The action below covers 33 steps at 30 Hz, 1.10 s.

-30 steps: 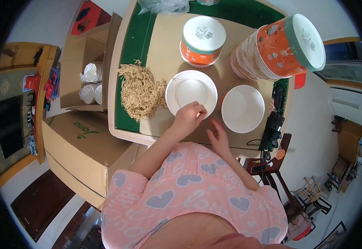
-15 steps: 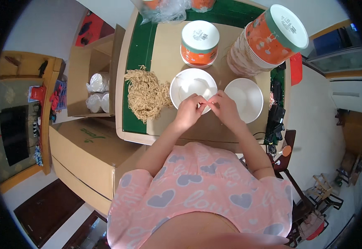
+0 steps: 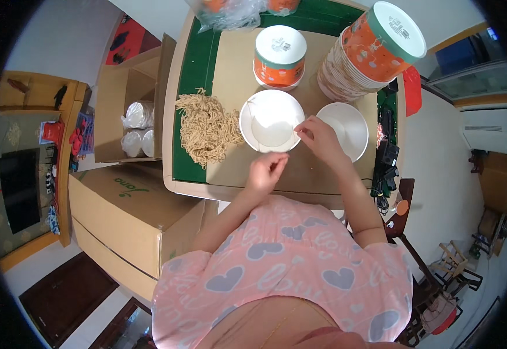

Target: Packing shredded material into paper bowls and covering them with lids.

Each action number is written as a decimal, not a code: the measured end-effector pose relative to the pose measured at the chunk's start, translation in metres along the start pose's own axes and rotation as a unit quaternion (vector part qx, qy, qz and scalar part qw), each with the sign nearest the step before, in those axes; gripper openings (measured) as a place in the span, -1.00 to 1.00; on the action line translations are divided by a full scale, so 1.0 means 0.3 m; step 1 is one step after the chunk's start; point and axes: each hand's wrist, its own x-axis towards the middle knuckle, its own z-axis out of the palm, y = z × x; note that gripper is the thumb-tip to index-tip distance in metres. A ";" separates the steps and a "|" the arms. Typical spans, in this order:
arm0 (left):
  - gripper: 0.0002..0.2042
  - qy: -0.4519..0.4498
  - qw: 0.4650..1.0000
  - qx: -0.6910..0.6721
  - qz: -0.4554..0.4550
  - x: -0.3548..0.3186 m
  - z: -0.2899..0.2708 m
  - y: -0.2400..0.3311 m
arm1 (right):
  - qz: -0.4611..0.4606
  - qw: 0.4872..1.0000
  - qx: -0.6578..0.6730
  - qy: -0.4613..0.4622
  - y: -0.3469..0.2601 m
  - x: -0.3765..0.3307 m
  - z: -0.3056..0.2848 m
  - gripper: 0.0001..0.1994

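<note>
Left hand (image 3: 268, 172) fingertips pressed together, just nearside of white bowl (image 3: 272, 123). Right hand (image 3: 318, 139) pinched at bowl's right rim; can't tell on what. Stringy tan heap (image 3: 207, 129) beyond-left of left hand.

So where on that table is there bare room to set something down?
The brown board is bare beyond the tangle, left of the overturned tub. It is mostly bare too along the table's front edge, from tangle to right bowl, though the left hand and right forearm overhang it. The right side is crowded: stack, right bowl and cables.
</note>
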 end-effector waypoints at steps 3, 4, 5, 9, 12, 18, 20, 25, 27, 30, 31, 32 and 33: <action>-0.64 -0.112 0.990 -0.045 -0.075 -0.064 0.044 -0.106 | -0.029 0.999 -0.042 -0.006 0.001 0.021 0.003 -0.88; -0.55 -0.104 0.990 -0.038 -0.083 -0.070 0.056 -0.119 | -0.030 0.999 -0.042 -0.004 0.000 0.032 -0.001 -0.88; -0.45 -0.096 0.991 -0.031 -0.090 -0.074 0.068 -0.132 | -0.055 0.996 -0.066 0.012 -0.002 0.042 -0.006 -0.88; -0.33 -0.106 0.990 -0.031 -0.087 -0.071 0.105 -0.161 | -0.085 0.994 -0.067 -0.029 -0.013 0.081 -0.043 -0.83; -0.32 -0.090 0.967 -0.164 -0.173 -0.041 0.149 -0.229 | -0.119 0.977 -0.121 -0.125 0.015 0.123 -0.035 -0.76; -0.43 -0.097 0.927 -0.260 -0.251 0.034 0.152 -0.192 | -0.016 0.950 -0.183 -0.251 0.008 0.207 -0.006 -0.66; -0.50 -0.081 0.920 -0.288 -0.253 0.034 0.146 -0.192 | -0.063 0.933 -0.226 -0.274 -0.061 0.216 -0.022 -0.68; -0.54 -0.074 0.917 -0.301 -0.250 0.036 0.136 -0.149 | -0.076 0.936 -0.247 -0.238 -0.021 0.252 0.022 -0.76; -0.54 -0.081 0.915 -0.307 -0.250 0.046 0.137 -0.135 | -0.066 0.929 -0.301 -0.205 0.014 0.274 0.036 -0.81; -0.55 -0.077 0.907 -0.322 -0.258 0.044 0.136 -0.136 | -0.059 0.934 -0.299 -0.186 -0.036 0.233 0.045 -0.83; -0.60 -0.071 0.905 -0.331 -0.257 0.044 0.142 -0.136 | -0.058 0.934 -0.300 -0.184 -0.029 0.226 0.054 -0.83; -0.64 -0.065 0.902 -0.340 -0.256 0.043 0.147 -0.135 | -0.062 0.936 -0.291 -0.187 -0.012 0.223 0.073 -0.81; -0.64 -0.066 0.902 -0.341 -0.255 0.040 0.153 -0.146 | -0.065 0.938 -0.282 -0.190 0.001 0.218 0.082 -0.79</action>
